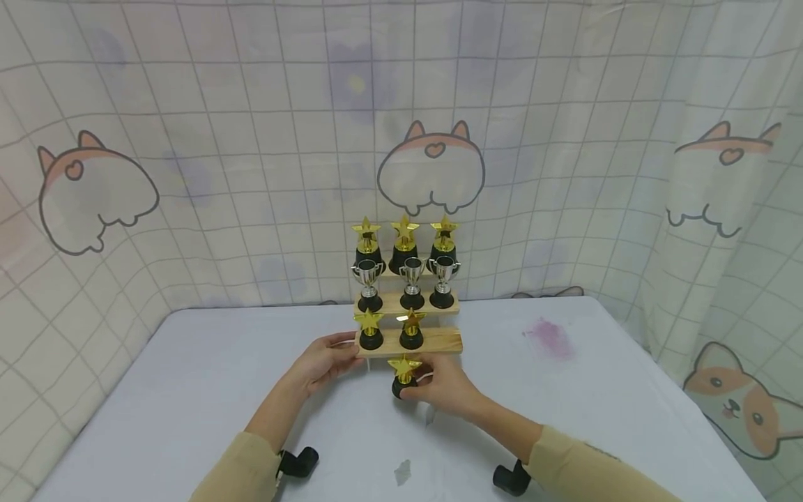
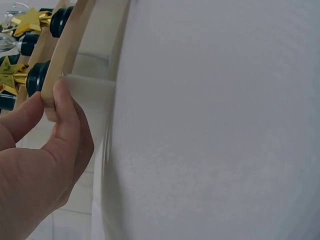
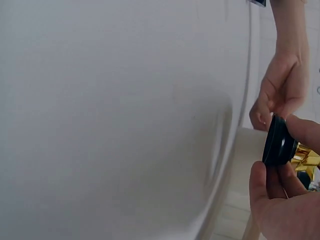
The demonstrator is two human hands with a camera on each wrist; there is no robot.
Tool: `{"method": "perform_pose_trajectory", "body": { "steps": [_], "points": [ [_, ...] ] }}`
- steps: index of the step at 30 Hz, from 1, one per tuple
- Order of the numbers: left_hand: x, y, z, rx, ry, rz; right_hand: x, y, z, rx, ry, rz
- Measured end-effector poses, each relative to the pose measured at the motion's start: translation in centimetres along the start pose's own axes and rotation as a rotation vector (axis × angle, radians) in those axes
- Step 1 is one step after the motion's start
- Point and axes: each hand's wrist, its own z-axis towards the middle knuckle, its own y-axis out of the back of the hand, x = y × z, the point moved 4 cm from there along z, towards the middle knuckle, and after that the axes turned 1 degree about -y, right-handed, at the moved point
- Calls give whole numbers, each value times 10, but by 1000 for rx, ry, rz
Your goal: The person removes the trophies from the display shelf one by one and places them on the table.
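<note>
A three-tier wooden stand (image 1: 447,340) is at the table's back middle. Three gold star trophies (image 1: 405,240) line its top tier, three silver cups (image 1: 412,275) the middle one. On the lowest board (image 2: 64,60) are two more star trophies (image 1: 371,333), at its left and middle; its right end is bare. My left hand (image 1: 324,361) pinches that board's left end between thumb and fingers. In front of the board, my right hand (image 1: 447,387) holds another gold star trophy (image 1: 403,369) upright by its black base (image 3: 278,142), fingertips around the base's edge.
A white cloth covers the table (image 1: 219,390), with a pink stain (image 1: 551,339) at right and a grey patch (image 1: 403,473) near the front. Behind hangs a checked curtain (image 1: 263,174) with cartoon animals. Black camera mounts (image 1: 299,462) sit at both wrists.
</note>
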Motion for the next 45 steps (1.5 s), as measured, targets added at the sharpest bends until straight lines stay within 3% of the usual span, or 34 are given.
{"method": "perform_pose_trajectory", "body": {
  "steps": [22, 45],
  "points": [
    [-2, 2, -1, 23, 6, 16, 9, -31, 15, 62, -47, -72],
    [-2, 2, -1, 44, -5, 59, 5, -59, 35, 96, -33, -189]
  ]
}}
